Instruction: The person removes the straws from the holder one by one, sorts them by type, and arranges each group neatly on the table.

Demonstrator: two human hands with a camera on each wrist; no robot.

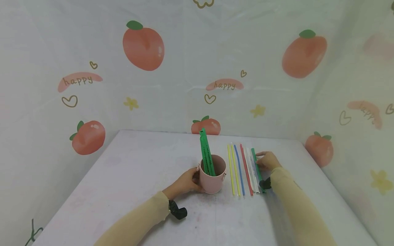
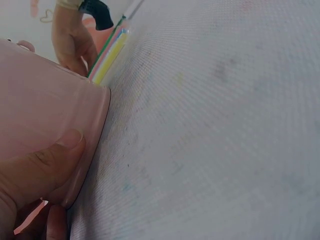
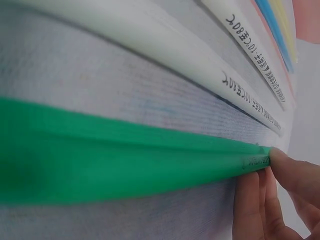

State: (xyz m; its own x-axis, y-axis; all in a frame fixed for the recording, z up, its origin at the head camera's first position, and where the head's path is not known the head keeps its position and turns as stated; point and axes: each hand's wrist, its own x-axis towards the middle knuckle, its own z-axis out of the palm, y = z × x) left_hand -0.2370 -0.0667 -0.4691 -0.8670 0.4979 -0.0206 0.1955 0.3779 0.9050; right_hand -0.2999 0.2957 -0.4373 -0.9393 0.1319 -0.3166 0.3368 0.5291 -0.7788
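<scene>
My left hand (image 1: 185, 181) grips the side of a small pink bucket (image 1: 211, 184) that stands upright on the table. In the left wrist view the thumb lies along the bucket's lower wall, near its base. Green wrapped straws (image 1: 207, 153) lean inside the bucket and stick up past its rim. To the right, my right hand (image 1: 268, 161) is at another green wrapped straw (image 3: 125, 160), the rightmost of a row. The right wrist view shows the thumb and fingers pinching this straw near its far end. White wrapped straws (image 3: 200, 65) lie alongside it.
Between the bucket and the right hand, yellow straws (image 1: 231, 171), a blue straw (image 1: 239, 171) and a red straw (image 1: 246, 171) lie roughly parallel on the white-covered table (image 1: 138, 160). Behind the table hangs a white backdrop (image 1: 184, 51) printed with peaches.
</scene>
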